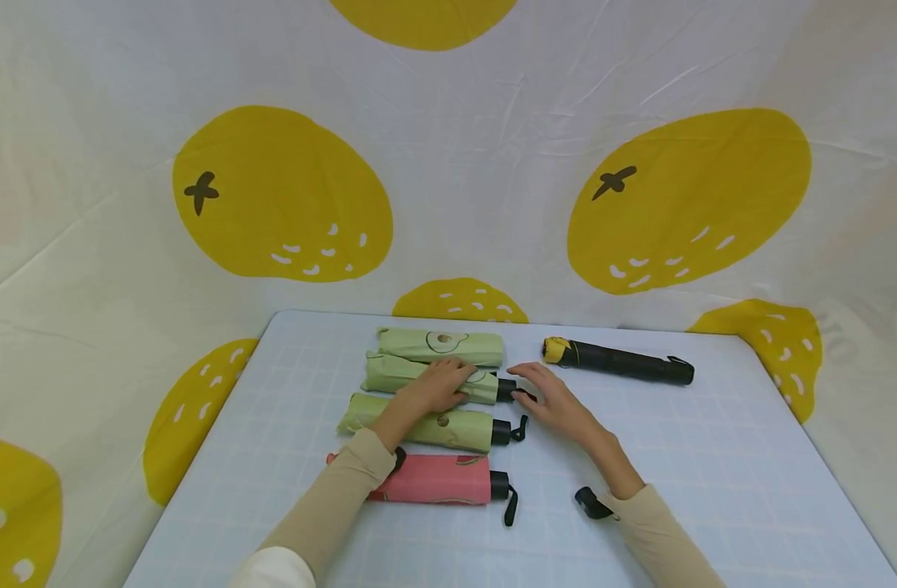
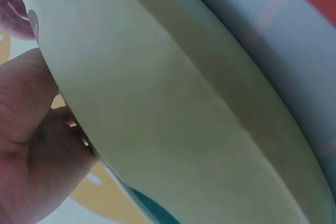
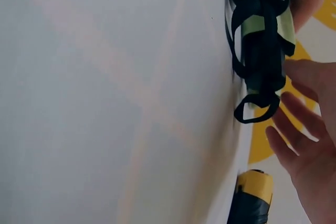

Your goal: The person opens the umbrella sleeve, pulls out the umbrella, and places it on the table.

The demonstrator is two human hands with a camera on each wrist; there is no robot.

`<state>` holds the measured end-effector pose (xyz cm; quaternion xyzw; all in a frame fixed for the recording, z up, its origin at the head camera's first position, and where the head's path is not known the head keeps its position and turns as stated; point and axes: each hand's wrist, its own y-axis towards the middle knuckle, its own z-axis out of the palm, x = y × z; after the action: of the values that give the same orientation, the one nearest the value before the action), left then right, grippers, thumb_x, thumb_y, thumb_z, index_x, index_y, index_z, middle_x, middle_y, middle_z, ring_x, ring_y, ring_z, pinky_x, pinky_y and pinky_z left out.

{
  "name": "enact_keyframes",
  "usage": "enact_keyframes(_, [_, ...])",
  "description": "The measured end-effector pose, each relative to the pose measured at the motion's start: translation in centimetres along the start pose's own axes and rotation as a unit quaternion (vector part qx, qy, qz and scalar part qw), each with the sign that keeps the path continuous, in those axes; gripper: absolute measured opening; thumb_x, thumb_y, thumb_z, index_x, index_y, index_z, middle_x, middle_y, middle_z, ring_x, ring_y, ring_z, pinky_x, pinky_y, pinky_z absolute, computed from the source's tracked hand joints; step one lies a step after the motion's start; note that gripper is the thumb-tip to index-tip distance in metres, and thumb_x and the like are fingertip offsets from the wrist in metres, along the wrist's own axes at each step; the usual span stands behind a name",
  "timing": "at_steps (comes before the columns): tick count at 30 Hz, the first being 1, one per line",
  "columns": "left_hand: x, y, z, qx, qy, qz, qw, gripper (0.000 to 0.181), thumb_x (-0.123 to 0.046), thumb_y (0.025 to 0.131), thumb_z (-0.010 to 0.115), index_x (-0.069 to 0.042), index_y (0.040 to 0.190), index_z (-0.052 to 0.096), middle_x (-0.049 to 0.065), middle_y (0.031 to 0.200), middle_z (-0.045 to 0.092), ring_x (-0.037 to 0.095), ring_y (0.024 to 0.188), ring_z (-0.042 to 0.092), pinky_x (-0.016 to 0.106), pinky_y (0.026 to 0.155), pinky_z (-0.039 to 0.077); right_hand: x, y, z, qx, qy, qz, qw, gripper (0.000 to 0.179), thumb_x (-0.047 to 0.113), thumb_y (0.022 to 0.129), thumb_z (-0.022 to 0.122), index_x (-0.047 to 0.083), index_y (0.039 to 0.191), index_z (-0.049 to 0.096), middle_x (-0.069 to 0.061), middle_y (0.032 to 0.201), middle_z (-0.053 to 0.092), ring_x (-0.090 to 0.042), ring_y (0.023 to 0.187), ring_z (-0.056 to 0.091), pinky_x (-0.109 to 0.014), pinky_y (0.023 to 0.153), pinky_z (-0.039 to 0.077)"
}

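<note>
My left hand (image 1: pixel 439 384) rests over the second green folded umbrella (image 1: pixel 390 372) from the back. Its thumb is toward the near side and its fingers toward the far side. In the left wrist view a pale green umbrella (image 2: pixel 136 77) fills the middle and hides part of the left hand (image 2: pixel 42 140). Beside the black handle (image 1: pixel 506 390) of the second umbrella, my right hand (image 1: pixel 559 404) has its fingers spread. The right wrist view shows the right hand's (image 3: pixel 310 145) thumb close to a dark handle and strap (image 3: pixel 257 108); contact is unclear.
Behind lies a green avocado-print umbrella (image 1: pixel 474 349). Nearer are another green umbrella (image 1: pixel 459 429) and a pink one (image 1: pixel 441 480), all roughly parallel. A black-and-yellow umbrella (image 1: pixel 618 362) lies at the back right of the white table (image 1: pixel 713 457). A fruit-print curtain (image 1: pixel 478 196) hangs behind.
</note>
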<state>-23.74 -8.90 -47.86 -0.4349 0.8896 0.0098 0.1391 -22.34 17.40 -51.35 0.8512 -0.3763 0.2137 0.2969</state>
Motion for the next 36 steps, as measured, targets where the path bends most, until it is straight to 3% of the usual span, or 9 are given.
enact_keyframes(7, [0.0, 0.0, 0.5, 0.007, 0.007, -0.006, 0.9999, 0.042, -0.018, 0.102, 0.066, -0.007, 0.141, 0.053, 0.016, 0.134, 0.056, 0.036, 0.130, 0.052, 0.053, 0.112, 0.037, 0.2, 0.2, 0.8, 0.029, 0.008, 0.001, 0.9995, 0.042, 0.010, 0.099, 0.069, -0.003, 0.138, 0.059, -0.015, 0.134, 0.062, -0.031, 0.125, 0.059, -0.051, 0.102, 0.048])
enact_keyframes(14, [0.0, 0.0, -0.1, 0.005, -0.012, -0.012, 0.9998, 0.042, -0.017, 0.105, 0.061, -0.006, 0.144, 0.050, 0.017, 0.139, 0.054, 0.039, 0.130, 0.051, 0.055, 0.110, 0.039, 0.3, 0.4, 1.2, 0.023, 0.022, -0.003, 0.9995, 0.045, 0.009, 0.099, 0.068, -0.004, 0.140, 0.055, -0.014, 0.131, 0.063, -0.026, 0.119, 0.061, -0.048, 0.099, 0.050])
enact_keyframes(17, [0.2, -0.1, -0.3, -0.001, -0.022, -0.002, 0.9998, 0.042, -0.016, 0.105, 0.060, -0.006, 0.144, 0.049, 0.017, 0.138, 0.054, 0.038, 0.128, 0.052, 0.054, 0.108, 0.041, 0.4, 0.5, 1.1, 0.011, 0.026, -0.006, 0.9996, 0.043, 0.008, 0.099, 0.069, -0.002, 0.140, 0.056, -0.011, 0.129, 0.064, -0.023, 0.116, 0.063, -0.044, 0.096, 0.052])
enact_keyframes(25, [1.2, 0.1, -0.8, -0.053, -0.045, 0.039, 0.9968, 0.055, -0.025, 0.096, 0.075, -0.003, 0.141, 0.052, 0.017, 0.129, 0.060, 0.033, 0.118, 0.058, 0.047, 0.104, 0.045, 0.8, 1.1, 0.3, -0.044, 0.016, -0.071, 0.9964, 0.042, -0.001, 0.092, 0.074, -0.002, 0.132, 0.063, -0.013, 0.125, 0.068, -0.026, 0.112, 0.065, -0.041, 0.090, 0.055])
enact_keyframes(29, [1.5, 0.2, -0.7, -0.040, -0.037, 0.032, 0.9980, 0.061, -0.031, 0.094, 0.077, -0.004, 0.142, 0.051, 0.017, 0.128, 0.062, 0.032, 0.116, 0.060, 0.048, 0.101, 0.047, 1.2, 1.5, -0.2, -0.045, 0.016, -0.080, 0.9957, 0.041, 0.000, 0.092, 0.075, 0.000, 0.131, 0.064, -0.012, 0.126, 0.069, -0.026, 0.115, 0.065, -0.040, 0.093, 0.054])
enact_keyframes(36, [1.3, 0.1, -1.4, -0.035, -0.022, 0.021, 0.9989, 0.054, -0.029, 0.093, 0.079, -0.003, 0.133, 0.054, 0.016, 0.121, 0.064, 0.032, 0.108, 0.063, 0.047, 0.095, 0.051, 1.3, 1.5, -1.2, -0.059, 0.023, -0.093, 0.9937, 0.044, -0.004, 0.089, 0.077, 0.001, 0.131, 0.066, -0.010, 0.126, 0.069, -0.026, 0.115, 0.066, -0.035, 0.095, 0.054])
